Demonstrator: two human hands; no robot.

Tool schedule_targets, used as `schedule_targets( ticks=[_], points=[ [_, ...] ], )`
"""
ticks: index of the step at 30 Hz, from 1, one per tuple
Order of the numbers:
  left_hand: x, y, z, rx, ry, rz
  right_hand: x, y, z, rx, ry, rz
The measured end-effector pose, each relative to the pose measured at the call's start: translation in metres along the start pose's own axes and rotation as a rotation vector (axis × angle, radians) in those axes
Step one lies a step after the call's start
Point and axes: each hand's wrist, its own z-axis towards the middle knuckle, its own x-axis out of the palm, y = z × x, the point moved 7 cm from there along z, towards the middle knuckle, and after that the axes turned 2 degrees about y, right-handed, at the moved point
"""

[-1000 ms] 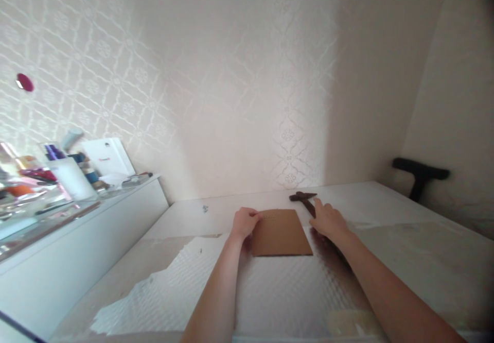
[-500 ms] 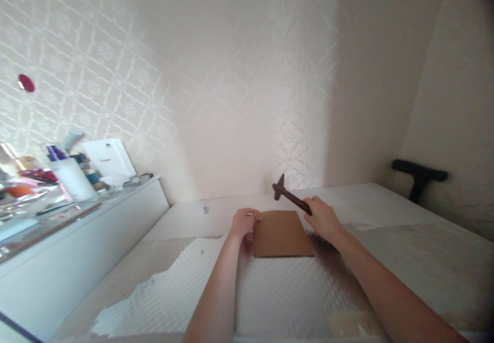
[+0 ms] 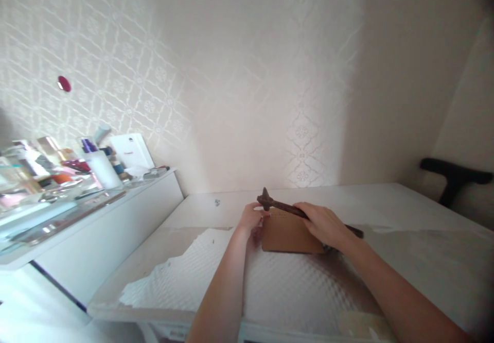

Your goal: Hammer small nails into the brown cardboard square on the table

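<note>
My right hand (image 3: 324,223) is wrapped round the wooden handle of a hammer (image 3: 283,207), which lies almost level. The hammer's dark head is over the top left corner of a brown cardboard piece (image 3: 291,234), close to my left fingertips. My left hand (image 3: 252,217) has its fingers pinched together at that corner; whatever sits between them is too small and covered to make out. A row of small marks runs along the cardboard's top edge. Beneath it lies a white quilted sheet (image 3: 185,271).
A small cluster of metal bits (image 3: 217,202) lies on the white table (image 3: 363,201) at the back left. To the left stands a white cabinet (image 3: 116,229), crowded with bottles and a white box (image 3: 132,151). A black T-shaped rest (image 3: 455,172) rises beyond the right edge.
The hammer has come down and left, from raised above the cardboard's right side to over its top left corner. My left hand stays at that corner. The view has shifted left.
</note>
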Motion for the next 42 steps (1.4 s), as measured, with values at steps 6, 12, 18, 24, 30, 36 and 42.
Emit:
schedule_targets(
  ticks=[6, 12, 18, 24, 30, 36, 42],
  points=[
    [-0.001, -0.004, -0.005, -0.046, -0.024, 0.031, -0.001, -0.006, 0.001, -0.01, -0.01, 0.003],
    [-0.002, -0.005, -0.005, -0.031, -0.026, 0.052, -0.004, -0.007, 0.001, 0.002, 0.013, 0.041],
    [-0.003, -0.011, -0.009, -0.006, -0.057, 0.104, -0.006, -0.005, 0.0, -0.034, 0.014, 0.076],
    [-0.001, -0.012, -0.01, -0.025, -0.036, 0.101, -0.009, -0.002, 0.0, -0.047, -0.02, 0.08],
    [0.0, -0.012, -0.008, 0.049, -0.006, 0.104, -0.007, -0.002, 0.0, -0.016, 0.023, 0.035],
    [-0.003, -0.007, -0.005, 0.032, -0.03, 0.096, -0.009, -0.005, 0.001, -0.052, -0.032, 0.098],
    [-0.002, -0.008, -0.006, 0.012, -0.021, 0.113, -0.006, -0.007, 0.001, -0.047, -0.001, 0.051]
  ],
)
